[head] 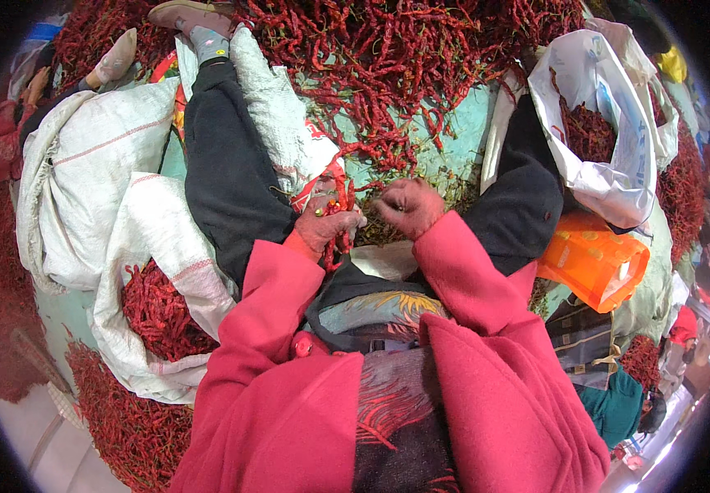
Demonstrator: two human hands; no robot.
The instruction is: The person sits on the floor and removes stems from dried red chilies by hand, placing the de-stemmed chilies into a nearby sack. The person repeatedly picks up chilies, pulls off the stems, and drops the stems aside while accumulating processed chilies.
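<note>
My left hand (pixel 328 223) is closed around several long dried red chili peppers (pixel 347 196), their stem ends showing at the top of the fist. To its right, my right hand (pixel 409 207) is raised with curled fingers; whether a small piece sits between the fingertips cannot be told. Beyond both hands a large heap of red chili peppers (pixel 392 68) spreads over a pale green sheet (pixel 472 117). Stems and small bits of chili lie on the sheet between my legs, partly under the right hand.
An open white woven sack (pixel 195 252) with chilies stands at left, a fuller white sack (pixel 108 135) behind it. At right are a white bag (pixel 626 191) holding chilies and an orange bag (pixel 589 256). Other people sit at the far left and far right.
</note>
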